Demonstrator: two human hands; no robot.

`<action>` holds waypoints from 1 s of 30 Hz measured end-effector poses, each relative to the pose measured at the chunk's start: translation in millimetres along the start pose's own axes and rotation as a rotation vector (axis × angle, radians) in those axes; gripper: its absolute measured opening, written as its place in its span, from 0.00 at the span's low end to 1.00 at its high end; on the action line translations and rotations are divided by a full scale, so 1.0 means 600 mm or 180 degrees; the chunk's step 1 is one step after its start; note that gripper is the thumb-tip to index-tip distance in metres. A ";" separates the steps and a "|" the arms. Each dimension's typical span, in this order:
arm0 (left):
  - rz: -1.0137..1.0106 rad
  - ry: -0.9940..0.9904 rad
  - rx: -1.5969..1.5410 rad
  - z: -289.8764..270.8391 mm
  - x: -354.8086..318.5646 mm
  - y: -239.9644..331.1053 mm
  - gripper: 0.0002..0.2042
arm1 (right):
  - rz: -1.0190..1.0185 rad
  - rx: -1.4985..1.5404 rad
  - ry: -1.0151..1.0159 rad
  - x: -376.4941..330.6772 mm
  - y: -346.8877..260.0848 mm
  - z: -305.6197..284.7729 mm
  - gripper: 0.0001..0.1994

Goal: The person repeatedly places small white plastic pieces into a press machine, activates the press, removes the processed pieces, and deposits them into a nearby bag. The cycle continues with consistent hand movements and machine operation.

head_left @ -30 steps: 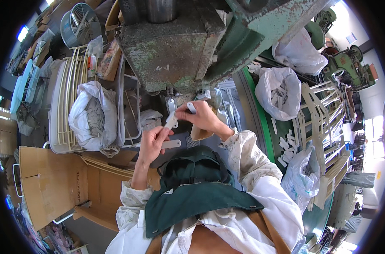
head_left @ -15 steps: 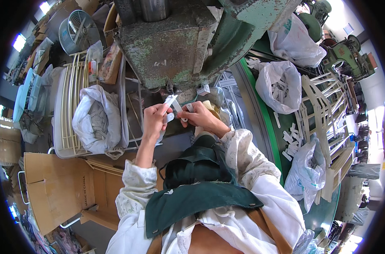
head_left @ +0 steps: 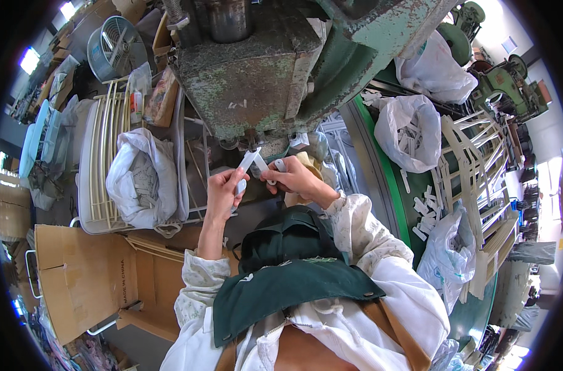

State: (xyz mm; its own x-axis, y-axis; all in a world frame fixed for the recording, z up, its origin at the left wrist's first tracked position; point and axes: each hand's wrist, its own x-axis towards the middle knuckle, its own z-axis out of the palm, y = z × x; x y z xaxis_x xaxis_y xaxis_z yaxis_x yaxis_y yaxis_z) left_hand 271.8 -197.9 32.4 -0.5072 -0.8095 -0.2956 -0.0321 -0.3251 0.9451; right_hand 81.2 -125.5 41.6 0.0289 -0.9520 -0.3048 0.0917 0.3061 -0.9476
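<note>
In front of the green press (head_left: 238,93), my left hand (head_left: 221,193) is closed on a flat white metal strip (head_left: 249,159) that slants up toward the tool. My right hand (head_left: 296,180) pinches another white strip (head_left: 261,163) with a rounded, holed end. The upper ends of the two strips meet or cross just below the press tool (head_left: 251,137); whether they are joined I cannot tell. A further rounded white end (head_left: 280,165) shows at my right fingers, and one more (head_left: 241,185) beside my left fingers.
A white sack (head_left: 142,179) of pale parts stands left on a rack. An open cardboard box (head_left: 83,272) lies lower left. Right of the green-edged bench (head_left: 383,167) are another sack (head_left: 408,133) of strips, loose white pieces (head_left: 425,213) and stacked pale frames (head_left: 473,161).
Both hands still hold their strips. In the picture the press and hands sit slightly lower, and the strips now cross closer together beneath the tool.
</note>
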 end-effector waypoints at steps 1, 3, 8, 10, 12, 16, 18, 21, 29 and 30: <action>-0.0026 0.0005 0.0002 -0.001 -0.001 -0.001 0.17 | 0.0019 0.0001 -0.0041 -0.002 0.001 0.001 0.10; -0.0080 0.0010 0.0009 -0.004 0.000 0.000 0.16 | -0.0023 -0.0015 -0.0048 0.002 0.005 0.000 0.10; -0.0111 -0.0135 0.0024 0.002 -0.008 0.029 0.16 | -0.0256 -0.0067 0.0033 -0.011 -0.010 -0.001 0.10; -0.0120 -0.0265 0.0096 0.009 -0.016 0.058 0.15 | -0.0433 -0.0224 0.0063 -0.026 -0.036 -0.005 0.11; -0.0178 -0.0501 -0.0225 0.015 -0.019 0.043 0.19 | -0.0485 -0.0186 0.0351 -0.050 -0.017 -0.014 0.11; -0.0745 -0.0669 -0.1043 -0.026 -0.049 -0.030 0.28 | -0.0433 0.0585 0.2447 -0.107 0.007 -0.148 0.11; -0.0787 -0.0822 -0.1594 -0.013 -0.047 -0.061 0.29 | -0.0804 0.0771 0.3061 -0.137 0.032 -0.286 0.13; -0.0673 -0.0903 -0.2669 0.045 -0.036 -0.099 0.20 | -0.0235 -0.1220 0.4346 -0.196 0.111 -0.507 0.13; 0.0378 -0.0245 -0.0228 0.115 -0.035 -0.090 0.09 | -0.0810 0.1382 0.0610 -0.015 0.055 -0.008 0.19; 0.0499 -0.0116 -0.0019 0.114 -0.037 -0.088 0.08 | -0.0821 0.1399 0.0549 -0.003 0.060 0.006 0.19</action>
State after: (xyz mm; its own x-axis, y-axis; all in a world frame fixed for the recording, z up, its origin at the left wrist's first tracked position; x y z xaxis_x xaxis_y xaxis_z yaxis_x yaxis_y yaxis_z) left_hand 226.0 -129.3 -1.5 -0.5364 -0.8324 -0.1392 0.0551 -0.1992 0.9784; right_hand 87.8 -112.8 8.5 -0.2102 -0.9710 -0.1138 0.4833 -0.0021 -0.8755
